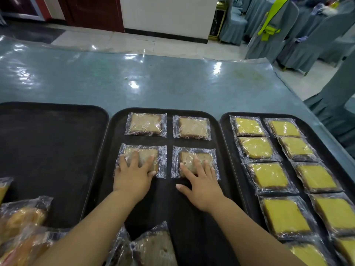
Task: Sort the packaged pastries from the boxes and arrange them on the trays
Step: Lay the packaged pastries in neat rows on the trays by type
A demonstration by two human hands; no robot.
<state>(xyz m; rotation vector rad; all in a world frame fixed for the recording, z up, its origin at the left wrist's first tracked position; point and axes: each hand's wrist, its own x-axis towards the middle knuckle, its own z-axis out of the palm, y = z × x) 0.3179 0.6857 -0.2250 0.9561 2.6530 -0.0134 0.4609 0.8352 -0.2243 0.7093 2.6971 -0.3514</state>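
Note:
Three black trays lie side by side. The middle tray [167,198] holds two rows of two brown cake slices in clear wrappers. My left hand [132,175] lies flat, fingers spread, on the near-left brown slice [146,152]. My right hand [201,183] lies flat on the near-right brown slice [192,156]. Two more brown slices [146,124] sit in the far row. The right tray [224,127] carries two columns of several yellow cake slices [269,175]. The left tray [51,154] is mostly bare.
Loose wrapped brown slices [153,246] lie at the near edge between my arms. Wrapped golden buns [23,223] pile at the lower left. The table has a blue cloth under clear plastic [134,81]. Covered chairs [278,35] stand at the far right.

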